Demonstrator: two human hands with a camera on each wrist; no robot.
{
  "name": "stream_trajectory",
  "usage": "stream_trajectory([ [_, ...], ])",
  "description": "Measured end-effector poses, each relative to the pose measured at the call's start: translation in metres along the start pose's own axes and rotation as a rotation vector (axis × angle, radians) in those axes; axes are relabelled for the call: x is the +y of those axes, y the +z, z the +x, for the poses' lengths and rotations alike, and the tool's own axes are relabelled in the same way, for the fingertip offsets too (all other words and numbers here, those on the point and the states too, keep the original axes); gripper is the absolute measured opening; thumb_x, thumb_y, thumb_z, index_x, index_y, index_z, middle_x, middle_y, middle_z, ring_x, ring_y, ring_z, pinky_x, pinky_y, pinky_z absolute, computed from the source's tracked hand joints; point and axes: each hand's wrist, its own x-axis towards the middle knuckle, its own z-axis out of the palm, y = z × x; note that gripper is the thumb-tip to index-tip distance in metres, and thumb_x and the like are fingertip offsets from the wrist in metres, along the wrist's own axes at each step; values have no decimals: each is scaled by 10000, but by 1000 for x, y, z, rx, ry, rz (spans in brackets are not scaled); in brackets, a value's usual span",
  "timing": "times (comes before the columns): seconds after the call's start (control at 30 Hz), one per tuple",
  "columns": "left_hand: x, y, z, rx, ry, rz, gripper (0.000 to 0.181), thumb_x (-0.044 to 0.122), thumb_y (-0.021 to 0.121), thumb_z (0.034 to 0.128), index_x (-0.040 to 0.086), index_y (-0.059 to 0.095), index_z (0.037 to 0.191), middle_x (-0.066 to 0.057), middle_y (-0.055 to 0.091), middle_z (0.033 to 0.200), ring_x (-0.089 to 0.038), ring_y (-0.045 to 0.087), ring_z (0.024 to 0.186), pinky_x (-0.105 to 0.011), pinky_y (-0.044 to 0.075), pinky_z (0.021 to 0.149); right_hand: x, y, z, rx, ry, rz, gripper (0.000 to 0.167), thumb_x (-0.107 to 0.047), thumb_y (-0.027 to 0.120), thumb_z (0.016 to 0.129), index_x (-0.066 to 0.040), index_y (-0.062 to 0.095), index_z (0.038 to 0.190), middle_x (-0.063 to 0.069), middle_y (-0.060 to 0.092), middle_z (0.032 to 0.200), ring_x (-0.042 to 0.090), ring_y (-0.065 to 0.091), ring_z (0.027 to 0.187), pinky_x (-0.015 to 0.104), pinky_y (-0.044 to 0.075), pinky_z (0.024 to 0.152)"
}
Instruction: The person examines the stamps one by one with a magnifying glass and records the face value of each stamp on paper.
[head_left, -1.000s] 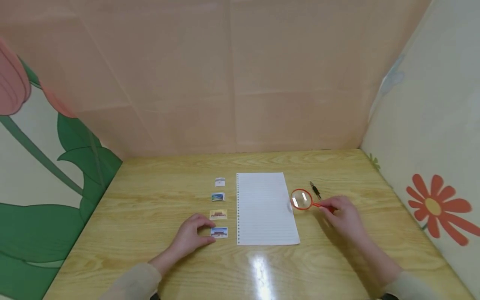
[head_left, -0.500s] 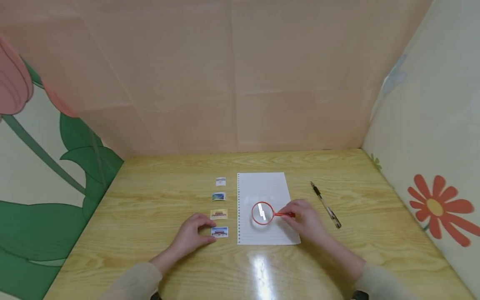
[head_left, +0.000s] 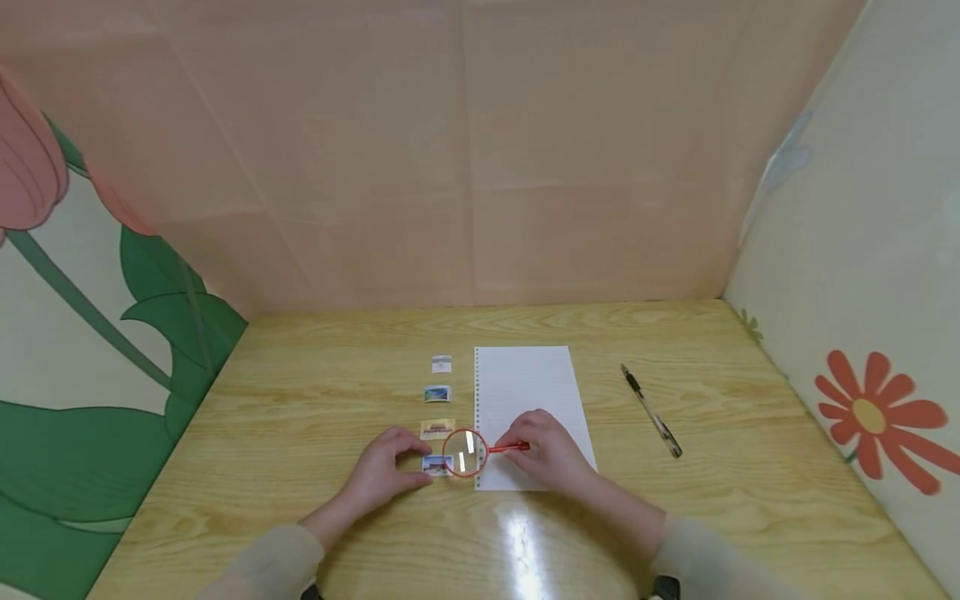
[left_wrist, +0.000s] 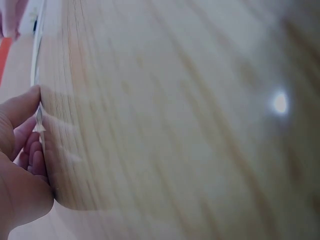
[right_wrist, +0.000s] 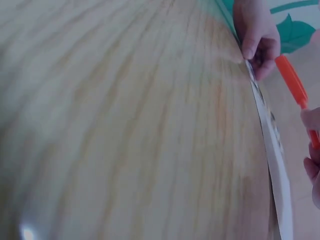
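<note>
My right hand (head_left: 549, 452) pinches the short handle of a red-rimmed magnifying glass (head_left: 465, 453) and holds it above the lined paper. The lens lies over the paper's left edge and covers the right part of the nearest stamp (head_left: 432, 464). That stamp shows a building against blue. My left hand (head_left: 381, 468) rests on the table, thumb and forefinger at the stamp's lower and upper left edges. In the right wrist view the magnifying glass (right_wrist: 292, 80) appears edge-on as an orange strip. Beyond the near stamp lie a yellowish stamp (head_left: 433, 429), a blue-green stamp (head_left: 437, 393) and a pale stamp (head_left: 442, 363).
A sheet of lined paper (head_left: 525, 379) with punched holes along its left edge lies to the right of the stamps. Farther right a black-capped clear pen (head_left: 651, 410) lies slanted on the wooden table (head_left: 337, 358). Patterned walls stand left and right, a plain pinkish one behind.
My right hand has carried the magnifying glass leftward, from beside the pen across the paper to the near stamp. The pen is now fully visible. My left hand has stayed in place.
</note>
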Motion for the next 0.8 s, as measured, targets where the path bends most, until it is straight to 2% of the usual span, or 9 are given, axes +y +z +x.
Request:
stream_trajectory([
  [0.27,-4,1,0,24,67,-3,328,168,915,675,127,751,955,28,627,1002,-210,600,964,-422,488,908,-11,18,8,-41,6,-15,166,-50,840,751,-158,781,862,-70,649,838,126,545,839,277,454,750],
  [0.57,-4,0,0,10,49,-3,367,92,903,674,57,746,1003,11,627,1007,-226,605,965,-404,500,910,-22,29,12,-103,123,-26,119,-72,826,775,-162,779,836,-96,636,828,92,522,814,254,454,731],
  [0.67,-3,1,1,7,38,-11,376,53,900,662,48,743,1003,9,625,1006,-225,605,966,-402,502,913,-25,31,13,-109,143,-34,106,-80,826,781,-158,774,831,-93,634,831,88,515,811,249,455,722],
  [0.8,-4,1,0,15,56,-19,372,27,898,646,35,740,983,2,623,993,-223,604,948,-398,507,899,-27,33,14,-107,156,-41,87,-98,829,786,-150,770,823,-88,630,825,91,513,804,248,453,710],
])
